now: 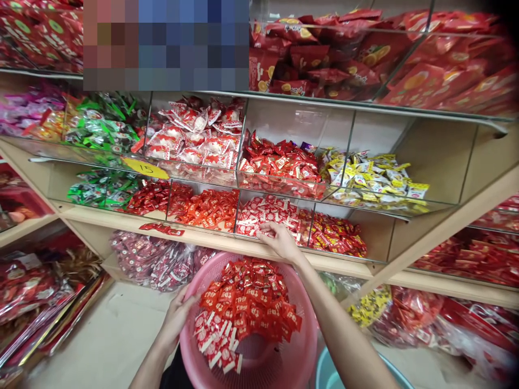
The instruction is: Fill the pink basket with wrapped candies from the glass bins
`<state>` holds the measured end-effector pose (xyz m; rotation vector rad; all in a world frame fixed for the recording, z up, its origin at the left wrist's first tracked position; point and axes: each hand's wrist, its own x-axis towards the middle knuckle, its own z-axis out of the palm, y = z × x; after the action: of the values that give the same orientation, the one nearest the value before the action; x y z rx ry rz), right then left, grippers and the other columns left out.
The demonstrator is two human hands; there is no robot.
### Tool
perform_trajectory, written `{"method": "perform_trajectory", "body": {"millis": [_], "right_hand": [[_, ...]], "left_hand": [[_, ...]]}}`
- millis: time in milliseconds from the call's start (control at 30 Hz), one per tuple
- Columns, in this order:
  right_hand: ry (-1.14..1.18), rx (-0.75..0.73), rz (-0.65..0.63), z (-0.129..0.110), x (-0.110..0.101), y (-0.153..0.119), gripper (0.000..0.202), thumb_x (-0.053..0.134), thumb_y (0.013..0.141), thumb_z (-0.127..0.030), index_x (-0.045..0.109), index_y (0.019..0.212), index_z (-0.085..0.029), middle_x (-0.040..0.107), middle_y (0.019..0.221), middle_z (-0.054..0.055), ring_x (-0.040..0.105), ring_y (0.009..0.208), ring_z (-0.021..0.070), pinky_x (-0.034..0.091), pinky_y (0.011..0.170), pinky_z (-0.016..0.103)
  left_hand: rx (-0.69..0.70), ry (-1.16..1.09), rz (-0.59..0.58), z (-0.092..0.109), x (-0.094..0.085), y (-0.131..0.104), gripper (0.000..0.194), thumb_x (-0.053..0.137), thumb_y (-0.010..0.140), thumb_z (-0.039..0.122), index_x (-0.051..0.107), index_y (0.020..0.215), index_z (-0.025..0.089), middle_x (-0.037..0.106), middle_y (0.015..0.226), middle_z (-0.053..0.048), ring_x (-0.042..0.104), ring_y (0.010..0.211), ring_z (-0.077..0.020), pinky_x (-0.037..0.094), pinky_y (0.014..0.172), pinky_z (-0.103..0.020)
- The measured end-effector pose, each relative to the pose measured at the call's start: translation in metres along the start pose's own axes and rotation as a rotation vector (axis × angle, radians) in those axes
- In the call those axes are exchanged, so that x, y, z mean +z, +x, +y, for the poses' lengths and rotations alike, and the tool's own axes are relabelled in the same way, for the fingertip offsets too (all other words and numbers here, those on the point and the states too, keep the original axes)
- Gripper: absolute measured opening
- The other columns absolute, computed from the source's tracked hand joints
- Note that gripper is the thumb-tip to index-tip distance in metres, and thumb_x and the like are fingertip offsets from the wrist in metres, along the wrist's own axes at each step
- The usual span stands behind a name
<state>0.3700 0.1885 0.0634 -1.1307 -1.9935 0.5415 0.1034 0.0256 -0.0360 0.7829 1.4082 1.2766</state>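
Note:
My left hand (178,313) is closed on the left rim of a pink plastic basket (308,335). Inside the basket lie red-and-white wrapped candies (219,340), orange-red packets (253,305) and darker shiny red candies (263,273). My right hand (279,241) reaches over the basket to the front of a lower shelf compartment, its fingers slightly bent and apart. Just behind those fingers is a heap of red-and-white wrapped candies (265,212). Nothing shows in the right hand, though its palm is turned away.
Glass-fronted shelves (284,186) hold sorted wrapped sweets, with a yellow tag (145,168) marked 15. Loose red packets (162,229) lie on the wooden ledge. Below are bagged sweets (150,259). A light-blue tub (330,373) stands at the basket's right. Part of the top is pixelated.

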Motion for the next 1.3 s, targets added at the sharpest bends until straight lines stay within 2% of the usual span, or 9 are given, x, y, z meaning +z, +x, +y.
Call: {"method": "perform_trajectory", "body": {"millis": [333, 567, 733, 867, 1000, 1067, 1133, 1233, 1300], "right_hand": [[0.095, -0.013, 0.087, 0.004, 0.002, -0.001, 0.031, 0.062, 0.077, -0.042, 0.063, 0.097, -0.019, 0.068, 0.087, 0.004, 0.059, 0.076, 0.0162, 0.045, 0.070, 0.030], [0.008, -0.096, 0.047, -0.005, -0.005, -0.006, 0.024, 0.061, 0.078, -0.040, 0.066, 0.091, -0.020, 0.068, 0.089, 0.003, 0.058, 0.083, 0.0183, 0.043, 0.076, 0.033], [-0.012, -0.082, 0.034, -0.004, -0.005, -0.005, 0.024, 0.062, 0.076, -0.037, 0.066, 0.094, -0.021, 0.069, 0.090, 0.003, 0.057, 0.082, 0.0186, 0.043, 0.074, 0.032], [0.066, -0.073, 0.153, -0.009, -0.005, -0.006, 0.025, 0.063, 0.075, -0.036, 0.065, 0.094, -0.019, 0.067, 0.085, 0.003, 0.055, 0.076, 0.0176, 0.044, 0.074, 0.033], [0.199, -0.094, 0.285, -0.041, 0.008, -0.030, 0.030, 0.060, 0.079, -0.035, 0.060, 0.105, -0.021, 0.064, 0.095, 0.004, 0.056, 0.083, 0.0177, 0.044, 0.080, 0.034], [0.232, -0.085, 0.217, -0.062, 0.027, -0.053, 0.033, 0.059, 0.080, -0.033, 0.056, 0.112, -0.023, 0.063, 0.099, 0.003, 0.055, 0.087, 0.0178, 0.043, 0.081, 0.034], [0.226, -0.048, 0.064, -0.076, 0.052, -0.078, 0.035, 0.058, 0.081, -0.030, 0.054, 0.115, -0.025, 0.063, 0.095, 0.002, 0.055, 0.085, 0.0176, 0.043, 0.080, 0.034], [0.145, 0.026, -0.203, -0.082, 0.089, -0.110, 0.040, 0.060, 0.079, -0.028, 0.052, 0.118, -0.025, 0.064, 0.090, 0.001, 0.056, 0.086, 0.0190, 0.043, 0.081, 0.035], [0.059, 0.072, -0.311, -0.079, 0.104, -0.124, 0.040, 0.059, 0.079, -0.027, 0.052, 0.119, -0.024, 0.065, 0.092, 0.002, 0.055, 0.093, 0.0210, 0.042, 0.085, 0.037]], "left_hand": [[-0.003, -0.024, 0.002, 0.007, 0.004, -0.005, 0.050, 0.066, 0.070, 0.035, 0.056, 0.116, 0.017, 0.067, 0.109, -0.010, 0.062, 0.100, -0.0269, 0.046, 0.088, -0.036], [-0.016, -0.035, 0.018, 0.009, 0.007, -0.007, 0.050, 0.068, 0.067, 0.035, 0.057, 0.113, 0.017, 0.068, 0.108, -0.009, 0.062, 0.101, -0.0267, 0.048, 0.084, -0.034], [-0.014, -0.033, 0.034, 0.008, 0.005, -0.006, 0.054, 0.071, 0.064, 0.037, 0.058, 0.113, 0.016, 0.069, 0.105, -0.010, 0.062, 0.101, -0.0278, 0.049, 0.081, -0.034], [0.017, -0.032, 0.029, 0.004, 0.004, -0.004, 0.055, 0.070, 0.064, 0.038, 0.059, 0.114, 0.015, 0.069, 0.104, -0.010, 0.063, 0.099, -0.0268, 0.049, 0.082, -0.034], [0.026, -0.061, 0.012, 0.001, 0.003, -0.003, 0.061, 0.070, 0.063, 0.036, 0.056, 0.119, 0.015, 0.068, 0.107, -0.010, 0.063, 0.098, -0.0267, 0.048, 0.081, -0.034], [0.019, -0.066, 0.006, 0.000, 0.003, -0.003, 0.061, 0.070, 0.064, 0.036, 0.056, 0.120, 0.015, 0.067, 0.109, -0.010, 0.063, 0.098, -0.0260, 0.048, 0.081, -0.033], [0.023, -0.066, 0.004, 0.000, 0.003, -0.003, 0.060, 0.071, 0.064, 0.037, 0.057, 0.118, 0.015, 0.066, 0.111, -0.010, 0.063, 0.096, -0.0255, 0.048, 0.080, -0.032], [0.034, -0.077, -0.011, -0.001, 0.002, -0.003, 0.062, 0.071, 0.062, 0.041, 0.058, 0.117, 0.015, 0.067, 0.109, -0.011, 0.065, 0.091, -0.0253, 0.048, 0.078, -0.033], [0.036, -0.094, -0.030, -0.003, 0.002, -0.003, 0.064, 0.071, 0.063, 0.043, 0.057, 0.119, 0.016, 0.068, 0.107, -0.010, 0.065, 0.088, -0.0249, 0.048, 0.078, -0.033]]}}
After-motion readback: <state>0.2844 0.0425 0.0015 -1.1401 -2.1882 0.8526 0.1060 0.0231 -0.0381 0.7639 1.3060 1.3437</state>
